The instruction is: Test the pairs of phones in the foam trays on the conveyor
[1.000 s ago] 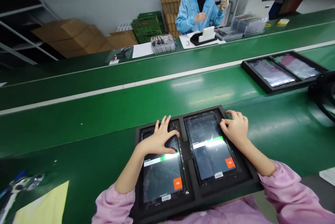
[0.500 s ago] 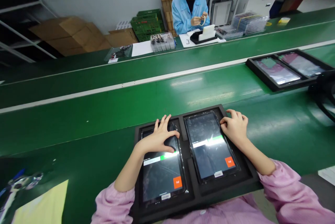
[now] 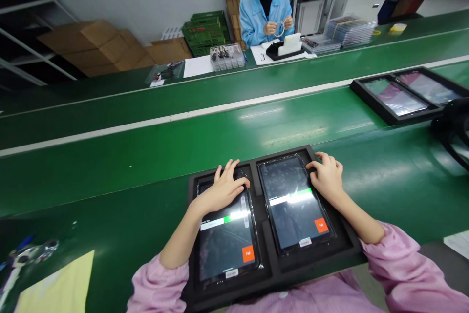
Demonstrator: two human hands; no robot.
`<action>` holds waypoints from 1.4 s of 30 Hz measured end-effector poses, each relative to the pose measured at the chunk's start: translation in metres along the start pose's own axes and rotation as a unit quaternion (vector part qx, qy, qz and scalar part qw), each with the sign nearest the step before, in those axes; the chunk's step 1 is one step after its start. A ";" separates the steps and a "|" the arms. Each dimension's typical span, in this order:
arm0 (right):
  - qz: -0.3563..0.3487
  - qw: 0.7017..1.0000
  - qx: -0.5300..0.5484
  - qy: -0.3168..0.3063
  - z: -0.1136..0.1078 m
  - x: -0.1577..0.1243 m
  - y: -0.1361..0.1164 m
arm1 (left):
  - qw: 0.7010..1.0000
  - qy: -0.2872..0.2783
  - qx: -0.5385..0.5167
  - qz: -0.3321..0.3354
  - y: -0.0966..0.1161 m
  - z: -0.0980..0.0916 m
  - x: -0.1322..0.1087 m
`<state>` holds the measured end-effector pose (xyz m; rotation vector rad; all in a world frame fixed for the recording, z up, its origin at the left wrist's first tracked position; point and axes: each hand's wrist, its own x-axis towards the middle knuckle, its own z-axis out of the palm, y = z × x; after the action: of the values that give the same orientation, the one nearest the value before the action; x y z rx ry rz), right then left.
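A black foam tray point(image 3: 264, 264) lies on the green belt in front of me and holds two tablets side by side. My left hand point(image 3: 222, 190) rests on the top of the left tablet point(image 3: 225, 237), fingers spread, thumb reaching to its right edge. My right hand point(image 3: 327, 176) sits at the top right corner of the right tablet point(image 3: 293, 205), fingers curled over the edge. Both screens are lit, each with a white and green bar and an orange "Fail" button.
A second black tray with two tablets point(image 3: 399, 95) lies on the belt at the right. A dark round object point(image 3: 452, 127) stands at the right edge. Across the belt a person in a blue coat point(image 3: 266, 12) handles a ring, beside stacked trays point(image 3: 350, 30) and papers. Yellow sheet point(image 3: 58, 288) lower left.
The far tray with two tablets has drifted right along the belt. A vertical bar has appeared at the left tablet's right edge. My hands have barely shifted.
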<state>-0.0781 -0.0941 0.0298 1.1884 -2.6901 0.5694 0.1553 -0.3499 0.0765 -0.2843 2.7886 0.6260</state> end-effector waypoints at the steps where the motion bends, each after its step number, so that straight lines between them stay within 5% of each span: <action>1: 0.000 1.000 0.000 0.000 0.001 0.000 0.000 | 1.000 0.001 0.000 -0.001 0.000 0.000 0.000; 18: 0.005 0.999 0.014 -0.047 0.002 0.003 0.003 | 0.999 0.027 0.040 0.001 -0.003 0.004 0.001; 26: -0.010 0.999 -0.002 -0.042 0.004 0.002 0.004 | 0.992 0.088 0.093 -0.015 -0.009 0.009 0.006; 42: -0.026 0.999 -0.007 -0.031 0.007 0.001 0.008 | 0.990 0.111 0.084 -0.023 -0.013 0.002 0.011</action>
<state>-0.0845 -0.0932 0.0214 1.2878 -2.7004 0.5143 0.1491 -0.3621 0.0663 -0.4028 3.0141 0.3644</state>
